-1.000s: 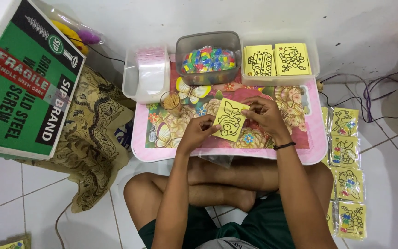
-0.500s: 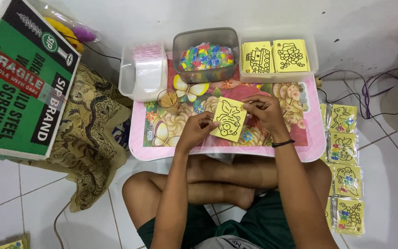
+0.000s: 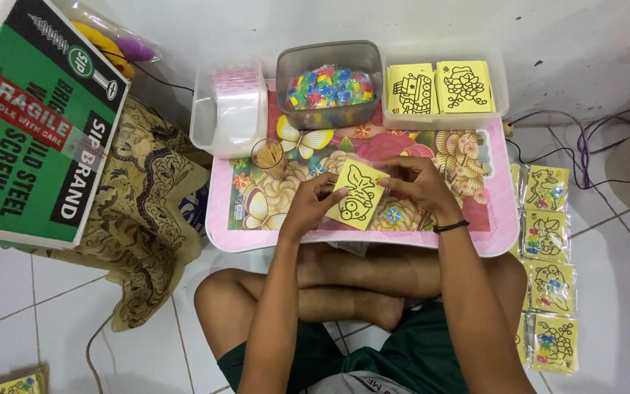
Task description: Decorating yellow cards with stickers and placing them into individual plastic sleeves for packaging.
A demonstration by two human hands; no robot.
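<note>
Yellow card [image 3: 356, 195], black outline drawing, tilted, pinched by fingers of both hands

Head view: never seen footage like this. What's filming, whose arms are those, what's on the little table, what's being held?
No machine here. A camera worn on a person's head looks down at their own two bare arms; they sit cross-legged on a tiled floor. The left hand and right hand together hold a yellow card with a black line drawing, above a small pink floral table. At the table's far edge stand a white tub of clear bags, a grey tub of colourful small packets and a clear tub of more yellow cards. Bagged cards lie in a row on the floor to the right.
</note>
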